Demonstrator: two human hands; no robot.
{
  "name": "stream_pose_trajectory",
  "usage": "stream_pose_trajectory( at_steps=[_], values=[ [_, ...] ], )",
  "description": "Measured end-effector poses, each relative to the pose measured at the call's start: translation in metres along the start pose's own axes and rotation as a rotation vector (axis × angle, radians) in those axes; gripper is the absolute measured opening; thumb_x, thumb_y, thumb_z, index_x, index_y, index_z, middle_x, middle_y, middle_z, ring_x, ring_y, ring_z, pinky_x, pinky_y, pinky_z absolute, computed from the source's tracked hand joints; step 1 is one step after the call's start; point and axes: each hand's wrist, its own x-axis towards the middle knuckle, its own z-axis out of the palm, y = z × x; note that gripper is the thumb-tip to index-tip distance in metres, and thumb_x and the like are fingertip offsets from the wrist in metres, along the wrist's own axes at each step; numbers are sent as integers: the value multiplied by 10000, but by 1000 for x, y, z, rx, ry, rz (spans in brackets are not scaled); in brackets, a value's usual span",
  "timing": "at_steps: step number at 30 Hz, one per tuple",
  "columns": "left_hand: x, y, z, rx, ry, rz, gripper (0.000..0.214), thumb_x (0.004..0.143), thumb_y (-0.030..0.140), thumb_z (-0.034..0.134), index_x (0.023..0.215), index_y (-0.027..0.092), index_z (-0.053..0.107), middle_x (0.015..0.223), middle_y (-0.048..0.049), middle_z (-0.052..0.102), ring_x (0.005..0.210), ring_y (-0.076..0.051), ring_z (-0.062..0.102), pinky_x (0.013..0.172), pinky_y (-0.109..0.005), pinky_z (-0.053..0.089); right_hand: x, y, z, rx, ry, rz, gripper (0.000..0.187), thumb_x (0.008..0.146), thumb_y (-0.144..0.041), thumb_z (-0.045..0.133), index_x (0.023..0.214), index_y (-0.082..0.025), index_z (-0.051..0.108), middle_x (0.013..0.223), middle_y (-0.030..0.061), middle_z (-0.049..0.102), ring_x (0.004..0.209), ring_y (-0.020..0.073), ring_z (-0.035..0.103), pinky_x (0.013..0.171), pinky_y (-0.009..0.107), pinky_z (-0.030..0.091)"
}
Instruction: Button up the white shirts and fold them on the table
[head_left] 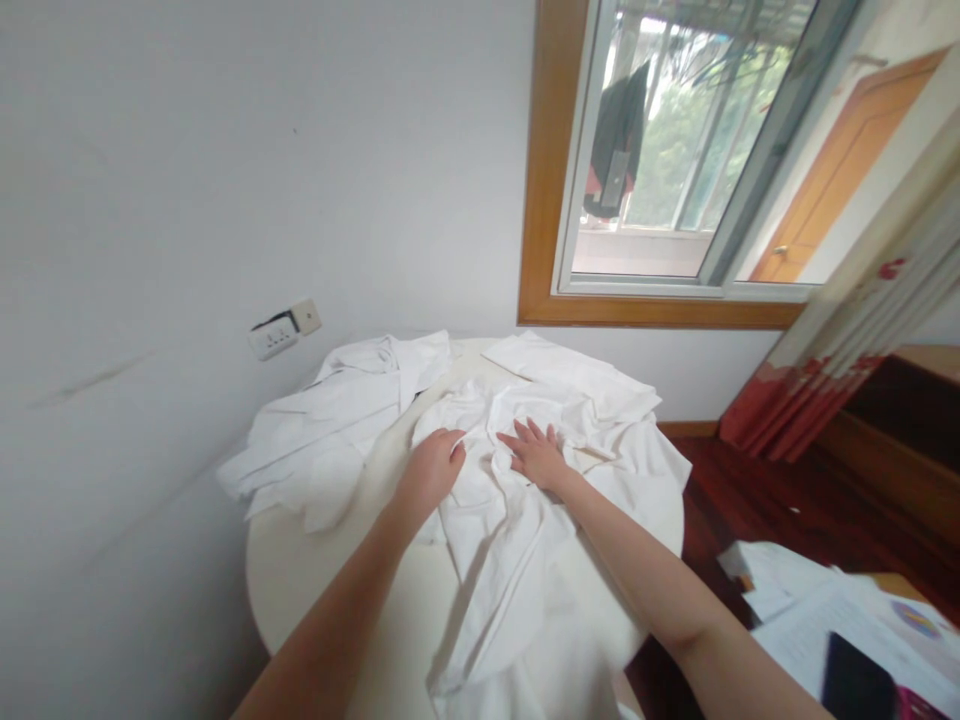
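A crumpled white garment (480, 520), perhaps a shirt, lies over the middle of the round cream table (300, 585). One long, sleeve-like part of it trails towards me over the near side. My left hand (435, 465) has its fingers curled on the garment's left part, with a bit of cloth between thumb and fingers. Flat on the cloth to the right rests my right hand (538, 455), its fingers spread. More white cloth (577, 375) spreads at the back right, running together with the garment; where one ends I cannot tell.
A pile of white clothes (330, 425) lies on the table's left, overhanging its edge. Behind stands a wall with a socket (274, 337) and a wood-framed window (536, 200). Papers (825, 610) and a dark phone (855, 680) lie at lower right. A curtain (825, 340) hangs right.
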Motion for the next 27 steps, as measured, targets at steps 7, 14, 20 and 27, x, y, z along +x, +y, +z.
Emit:
stream_pose_trajectory(
  at_steps=[7,14,20,27],
  values=[
    [-12,23,13,39,-76,202,253,897,252,430,913,176,671,902,-89,669,924,-218,586,854,-332,427,1,1,2,13,32,17,473,955,-461,331,1415,-360,369,1545,51,229,1422,295,104,1080,604,62],
    [-10,34,39,-7,-97,287,168,790,95,484,750,178,625,829,-73,632,852,-208,547,800,-322,408,6,0,-4,139,233,45,367,967,-362,350,1138,-244,652,1274,70,573,1229,212,435,1037,399,271],
    [-7,33,30,-324,-170,290,157,805,184,508,671,172,589,695,-15,586,702,-146,532,668,-247,396,13,-12,-10,216,215,158,506,951,-527,316,906,-232,724,950,53,698,923,183,587,777,276,383],
    [1,1,12,-379,-125,224,258,877,306,439,937,196,665,924,-34,690,840,-151,603,753,-235,432,13,-14,-8,252,202,227,428,899,-517,430,833,-228,738,879,43,721,846,180,615,695,257,375]
  ],
)
